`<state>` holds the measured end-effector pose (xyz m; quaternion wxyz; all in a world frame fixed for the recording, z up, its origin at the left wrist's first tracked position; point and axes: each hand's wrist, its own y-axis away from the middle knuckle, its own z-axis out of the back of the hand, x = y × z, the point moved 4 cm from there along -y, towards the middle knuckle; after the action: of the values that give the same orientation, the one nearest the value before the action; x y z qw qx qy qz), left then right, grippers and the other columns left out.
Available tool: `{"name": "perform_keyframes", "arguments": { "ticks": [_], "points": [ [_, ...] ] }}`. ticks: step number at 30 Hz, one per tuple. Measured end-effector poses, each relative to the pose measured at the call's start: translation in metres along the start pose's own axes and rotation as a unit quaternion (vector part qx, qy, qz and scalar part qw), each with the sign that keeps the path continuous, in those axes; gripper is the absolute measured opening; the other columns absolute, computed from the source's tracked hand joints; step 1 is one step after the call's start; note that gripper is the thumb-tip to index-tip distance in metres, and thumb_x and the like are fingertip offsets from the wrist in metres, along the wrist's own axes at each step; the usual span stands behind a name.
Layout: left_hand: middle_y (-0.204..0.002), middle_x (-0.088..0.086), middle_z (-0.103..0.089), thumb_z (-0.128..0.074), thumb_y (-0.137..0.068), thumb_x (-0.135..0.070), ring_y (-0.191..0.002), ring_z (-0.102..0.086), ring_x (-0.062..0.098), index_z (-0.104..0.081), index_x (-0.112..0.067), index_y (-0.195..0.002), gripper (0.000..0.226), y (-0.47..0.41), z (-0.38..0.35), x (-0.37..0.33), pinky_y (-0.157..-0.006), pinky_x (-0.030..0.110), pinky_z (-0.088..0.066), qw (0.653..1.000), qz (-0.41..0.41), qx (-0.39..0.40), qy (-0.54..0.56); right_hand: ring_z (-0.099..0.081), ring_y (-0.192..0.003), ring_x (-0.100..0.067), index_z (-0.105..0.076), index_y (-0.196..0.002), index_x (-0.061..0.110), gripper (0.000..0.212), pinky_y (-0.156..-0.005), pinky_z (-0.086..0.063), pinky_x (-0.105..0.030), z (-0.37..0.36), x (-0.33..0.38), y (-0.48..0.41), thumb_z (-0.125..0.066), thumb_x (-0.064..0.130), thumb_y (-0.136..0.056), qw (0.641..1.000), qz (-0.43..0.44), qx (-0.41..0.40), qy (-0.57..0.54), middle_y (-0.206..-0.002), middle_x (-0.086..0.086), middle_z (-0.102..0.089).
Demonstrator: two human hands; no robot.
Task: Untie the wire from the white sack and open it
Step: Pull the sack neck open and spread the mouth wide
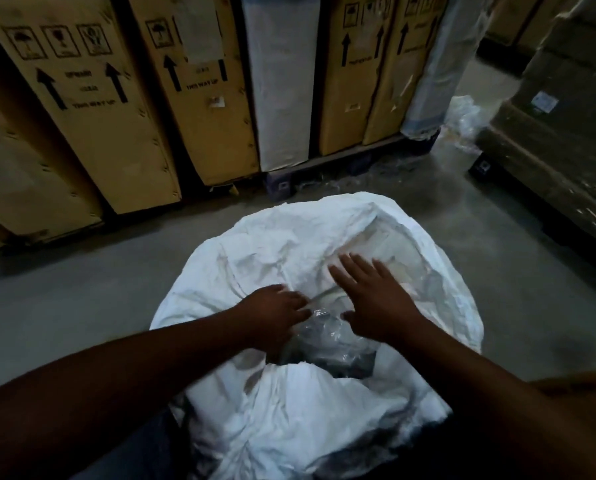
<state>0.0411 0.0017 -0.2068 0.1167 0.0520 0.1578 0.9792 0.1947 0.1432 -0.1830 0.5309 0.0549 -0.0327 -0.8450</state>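
The left hand (275,315) had its fingers curled down into the mouth of the sack (307,403), closed around the edge of a clear plastic liner (327,336) and the white cloth beside it; how firm the grip was could not be told, since the fingertips were hidden in the folds. The right hand (376,299) lay flat and open, its fingers (350,271) spread and pointing away from the person, palm down on the far flap of the sack, gripping nothing. Between the two hands the liner showed, crumpled, with something dark beneath it.

The sack stood on the grey floor (82,299) right in front of the person, its top loose and parted, the white cloth rumpled around the gap. No wire could be made out on it. Both bare forearms reached in from the bottom corners of the view.

Beyond the sack, tall cardboard boxes (92,98) with black arrows and "this way up" print stood in a row, with a white-wrapped one (282,88) between them. To the right stood a film-wrapped stack (566,116).
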Motion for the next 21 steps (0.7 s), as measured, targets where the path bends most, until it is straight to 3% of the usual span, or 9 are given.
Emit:
{"name": "perform_keyframes", "arguments": {
  "ticks": [3, 6, 8, 11, 13, 15, 17, 19, 21],
  "points": [
    [-0.173, 0.008, -0.014, -0.065, -0.075, -0.077, -0.16, -0.01, 0.032, -0.022, -0.021, -0.164, 0.114, 0.01, -0.007, 0.036, -0.128, 0.055, -0.001, 0.987, 0.154, 0.049, -0.016, -0.008, -0.156, -0.031, -0.019, -0.159, 0.029, 0.114, -0.121, -0.01, -0.059, -0.005, -0.034, 0.027, -0.072, 0.061, -0.063, 0.993, -0.112, 0.018, 0.036, -0.169, -0.007, -0.009],
    [-0.173, 0.01, -0.007, -0.073, -0.048, -0.09, -0.16, -0.004, 0.032, -0.017, -0.016, -0.165, 0.149, 0.03, 0.002, 0.075, -0.127, 0.051, 0.006, 0.966, 0.257, 0.034, 0.006, -0.034, -0.144, -0.04, -0.029, -0.158, 0.022, 0.127, -0.114, -0.031, -0.055, -0.009, -0.07, 0.05, -0.082, 0.061, -0.05, 0.975, -0.22, 0.005, 0.025, -0.16, -0.018, -0.031],
    [-0.173, 0.011, 0.002, -0.077, -0.045, -0.088, -0.161, 0.003, 0.033, -0.009, -0.015, -0.166, 0.157, 0.035, 0.008, 0.09, -0.128, 0.052, 0.008, 0.958, 0.284, 0.046, -0.013, -0.035, -0.143, -0.039, -0.025, -0.159, 0.02, 0.131, -0.114, -0.032, -0.054, -0.012, -0.076, 0.048, -0.084, 0.06, -0.049, 0.966, -0.255, 0.021, 0.018, -0.158, -0.019, -0.033],
    [-0.173, 0.012, 0.007, -0.087, -0.058, -0.064, -0.16, 0.006, 0.035, -0.005, -0.014, -0.166, 0.144, 0.029, 0.019, 0.102, -0.129, 0.054, 0.006, 0.949, 0.31, 0.038, -0.031, -0.028, -0.148, -0.037, -0.025, -0.159, 0.017, 0.112, -0.119, -0.024, -0.054, -0.009, -0.081, 0.04, -0.078, 0.042, -0.064, 0.956, -0.293, -0.026, 0.008, -0.162, -0.017, -0.028],
    [-0.174, 0.009, 0.007, -0.078, -0.081, -0.04, -0.161, 0.008, 0.034, -0.011, -0.014, -0.166, 0.111, 0.026, 0.025, 0.101, -0.128, 0.056, 0.007, 0.95, 0.308, 0.029, -0.042, -0.021, -0.151, -0.038, -0.023, -0.159, 0.016, 0.098, -0.121, -0.016, -0.057, -0.01, -0.087, 0.04, -0.069, 0.028, -0.074, 0.952, -0.301, -0.045, 0.004, -0.164, -0.018, -0.022],
    [-0.174, 0.01, 0.002, -0.064, -0.093, -0.029, -0.161, 0.003, 0.035, -0.016, -0.012, -0.165, 0.088, 0.026, 0.028, 0.094, -0.128, 0.06, 0.005, 0.949, 0.312, 0.013, -0.051, -0.014, -0.153, -0.039, -0.018, -0.161, 0.017, 0.092, -0.121, -0.01, -0.059, -0.013, -0.088, 0.04, -0.063, 0.028, -0.081, 0.948, -0.315, -0.035, -0.005, -0.166, -0.019, -0.014],
    [-0.168, 0.022, -0.025, -0.048, -0.095, -0.018, -0.155, -0.026, 0.042, -0.039, -0.006, -0.157, 0.064, 0.023, 0.031, 0.073, -0.125, 0.065, -0.015, 0.968, 0.229, -0.045, -0.095, -0.014, -0.151, -0.041, -0.017, -0.16, 0.017, 0.094, -0.12, -0.01, -0.06, -0.013, -0.078, 0.034, -0.063, 0.031, -0.08, 0.949, -0.315, -0.017, -0.009, -0.164, -0.023, -0.013],
    [-0.145, 0.025, -0.058, -0.042, -0.086, -0.018, -0.132, -0.059, 0.04, -0.067, -0.004, -0.133, 0.055, 0.018, 0.022, 0.044, -0.111, 0.057, -0.046, 0.983, 0.053, -0.103, -0.145, -0.022, -0.148, -0.042, -0.025, -0.158, 0.015, 0.096, -0.12, -0.018, -0.058, -0.006, -0.064, 0.023, -0.068, 0.028, -0.073, 0.96, -0.277, -0.023, -0.004, -0.161, -0.024, -0.022],
    [-0.147, 0.018, -0.059, -0.051, -0.08, -0.026, -0.135, -0.059, 0.033, -0.066, -0.008, -0.134, 0.059, 0.017, 0.009, 0.031, -0.113, 0.048, -0.046, 0.987, -0.043, -0.077, -0.137, -0.027, -0.145, -0.043, -0.033, -0.155, 0.015, 0.095, -0.119, -0.025, -0.053, 0.004, -0.05, 0.011, -0.068, 0.023, -0.067, 0.976, -0.21, -0.063, -0.021, -0.16, -0.022, -0.026]
  ]
}}
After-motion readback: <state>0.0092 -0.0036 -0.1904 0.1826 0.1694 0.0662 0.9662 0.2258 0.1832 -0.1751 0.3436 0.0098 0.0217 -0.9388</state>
